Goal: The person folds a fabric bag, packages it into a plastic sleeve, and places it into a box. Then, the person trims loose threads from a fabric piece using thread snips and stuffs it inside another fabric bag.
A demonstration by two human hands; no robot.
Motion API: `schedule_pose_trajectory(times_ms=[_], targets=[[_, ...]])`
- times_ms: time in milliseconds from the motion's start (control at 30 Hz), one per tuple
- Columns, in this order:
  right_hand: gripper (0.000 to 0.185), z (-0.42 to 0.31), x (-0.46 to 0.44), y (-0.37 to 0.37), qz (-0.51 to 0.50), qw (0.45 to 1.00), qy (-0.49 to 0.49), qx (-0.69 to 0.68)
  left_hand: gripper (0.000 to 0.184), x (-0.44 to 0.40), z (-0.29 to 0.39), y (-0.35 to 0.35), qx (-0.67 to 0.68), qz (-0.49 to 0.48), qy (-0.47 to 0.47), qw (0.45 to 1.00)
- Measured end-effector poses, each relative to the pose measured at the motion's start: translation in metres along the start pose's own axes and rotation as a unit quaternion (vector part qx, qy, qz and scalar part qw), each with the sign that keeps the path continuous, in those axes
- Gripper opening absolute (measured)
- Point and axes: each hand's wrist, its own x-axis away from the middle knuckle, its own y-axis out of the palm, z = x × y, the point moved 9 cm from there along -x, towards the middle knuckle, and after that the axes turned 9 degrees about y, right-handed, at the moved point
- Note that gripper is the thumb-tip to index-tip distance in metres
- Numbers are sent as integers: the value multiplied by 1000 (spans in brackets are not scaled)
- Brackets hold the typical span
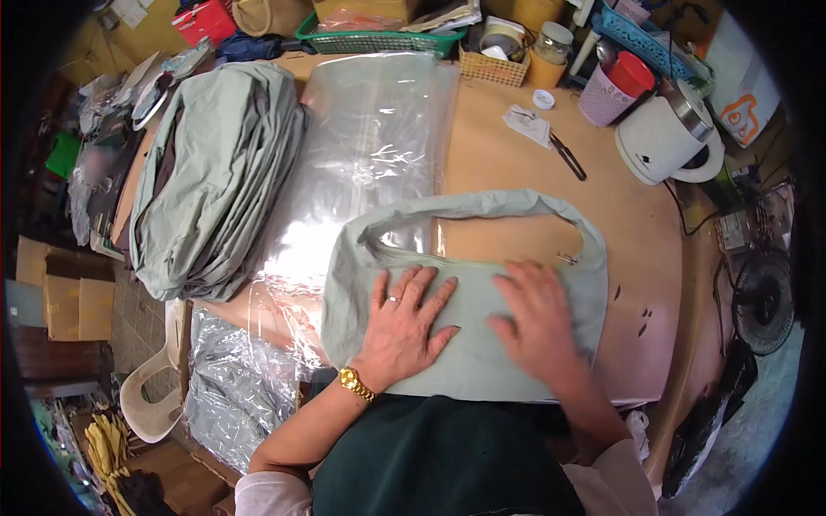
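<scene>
At the near edge of the table: held a grey-green bag, laid flat, with a strap loop toward the far edge.
Left hand: rested palm down on the bag's left half, with fingers spread, grasping nothing.
Right hand: showed blurred over the bag's right half, with fingers extended and apparently grasping nothing; could not tell whether touching or just above.
Step in hand: looked like flattening the cloth; called for the left palm as anchor and light outward strokes with the right, without dragging the cloth askew.
Strap care: called for the same smoothing, being creased along much of the loop.
Shiny piece: lay near the loop's right end; too small to identify, but worth avoiding with the palm.
Clear plastic sleeves: stretched from the far edge to partly beneath the bag.
Cloth pile: sat folded along the left edge.
Green basket: stood at the far edge, loaded with papers and plastic.
Tan basket: stood farther right there, holding a roll, probably tape.
Pink cup: stood near the far right corner, with a red cup inside.
White kettle: stood beside that corner, with contents hidden.
</scene>
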Motion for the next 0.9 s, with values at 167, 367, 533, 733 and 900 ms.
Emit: schedule_pose_trajectory(times_ms=[167,367,533,733,900], targets=[[69,20,17,28,-93,994,54,32,63,2,-3,7,-30,-49,-16,998],[74,88,30,3,6,958,206,197,62,0,-2,6,-43,-58,-13,997],[84,47,50,-14,-40,986,154,58,63,-3,5,3,-50,-50,-5,997],[95,59,61,16,-59,978,198,25,40,-85,52,-4,-4,-14,59,998],[95,65,64,19,-78,974,209,27,31,-173,105,65,84,65,135,985]])
